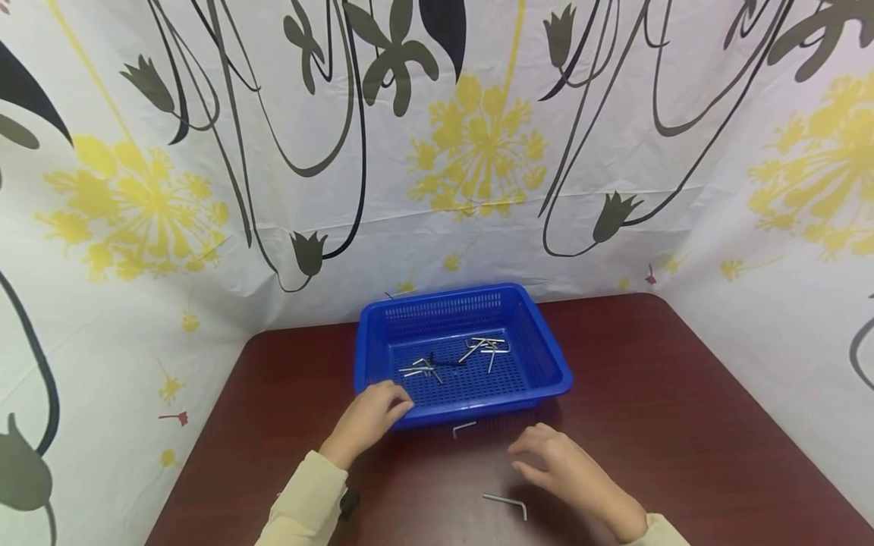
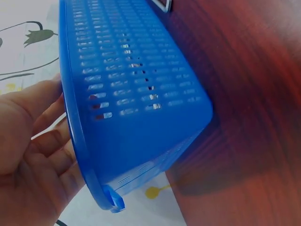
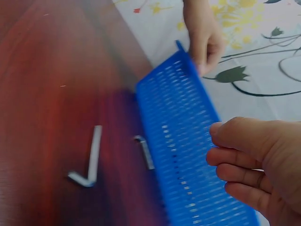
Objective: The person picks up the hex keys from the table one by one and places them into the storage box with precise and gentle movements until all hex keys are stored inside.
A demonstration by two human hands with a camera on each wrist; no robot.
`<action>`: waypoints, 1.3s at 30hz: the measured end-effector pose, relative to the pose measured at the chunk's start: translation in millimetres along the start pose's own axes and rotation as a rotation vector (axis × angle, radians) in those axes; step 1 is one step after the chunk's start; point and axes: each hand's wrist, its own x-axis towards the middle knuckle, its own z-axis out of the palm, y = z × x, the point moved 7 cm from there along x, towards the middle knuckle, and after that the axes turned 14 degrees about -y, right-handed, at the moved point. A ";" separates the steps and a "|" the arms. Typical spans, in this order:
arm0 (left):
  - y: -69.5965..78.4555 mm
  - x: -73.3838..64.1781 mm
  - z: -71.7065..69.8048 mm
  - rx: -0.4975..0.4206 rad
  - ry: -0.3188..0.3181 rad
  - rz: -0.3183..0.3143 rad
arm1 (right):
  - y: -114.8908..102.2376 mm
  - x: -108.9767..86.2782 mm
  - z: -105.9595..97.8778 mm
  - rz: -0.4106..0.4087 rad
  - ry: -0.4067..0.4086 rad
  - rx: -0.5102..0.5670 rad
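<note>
A blue plastic basket (image 1: 465, 402) with slotted walls stands on the table. Inside it lie several hex keys, in a left cluster (image 1: 422, 368) and a right cluster (image 1: 486, 347). My left hand (image 1: 370, 415) is at the basket's near left corner, fingers loosely bent over the rim (image 2: 75, 122) and nothing seen in them. To the right, in front of the basket, my right hand (image 1: 556, 464) hovers with relaxed, slightly curled fingers, holding nothing. One L-shaped hex key (image 1: 505, 500) lies on the table left of this hand. Another hex key (image 1: 463, 428) rests close to the basket's front wall.
The dark red wooden table (image 1: 683, 394) reaches back to a white cloth backdrop (image 1: 423, 250) printed with yellow flowers and dark stems. More of this cloth hangs along both sides.
</note>
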 end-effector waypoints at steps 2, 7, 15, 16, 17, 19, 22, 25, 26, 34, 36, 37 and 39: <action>-0.4 -4.4 2.4 -0.001 0.023 -0.017 | 1.3 -3.2 7.6 0.002 -0.018 0.011; -0.8 -13.9 7.3 -0.003 0.111 -0.024 | 5.3 -12.7 28.7 0.061 -0.099 0.061; -2.1 -20.6 10.0 -0.033 0.259 0.028 | 10.6 -21.8 51.7 0.111 -0.145 0.136; -2.2 -20.6 9.7 -0.038 0.270 0.033 | 11.5 -22.0 53.1 0.114 -0.142 0.145; -2.3 -20.6 9.6 -0.044 0.279 0.037 | 12.3 -22.4 54.5 0.117 -0.144 0.156; -2.6 -20.6 9.6 -0.051 0.295 0.042 | 14.2 -23.2 57.4 0.127 -0.156 0.172; -3.7 -20.5 10.9 -0.053 0.310 0.037 | 17.0 -24.7 62.4 0.154 -0.198 0.196; -4.6 -20.9 12.3 -0.050 0.320 0.033 | 19.6 -26.3 67.3 0.180 -0.246 0.206; -4.5 -21.1 12.5 -0.047 0.323 0.033 | 20.4 -26.9 68.5 0.187 -0.255 0.206; -3.3 -21.4 12.7 -0.043 0.335 0.048 | 26.7 -31.3 75.9 0.248 -0.313 0.260; -3.2 -21.7 12.8 -0.039 0.342 0.046 | 28.0 -31.5 77.0 0.258 -0.322 0.264; -3.4 -21.7 13.0 -0.037 0.344 0.044 | 28.2 -31.3 77.0 0.255 -0.319 0.260; -3.9 -21.6 13.0 -0.035 0.350 0.041 | 28.2 -30.7 76.8 0.243 -0.313 0.240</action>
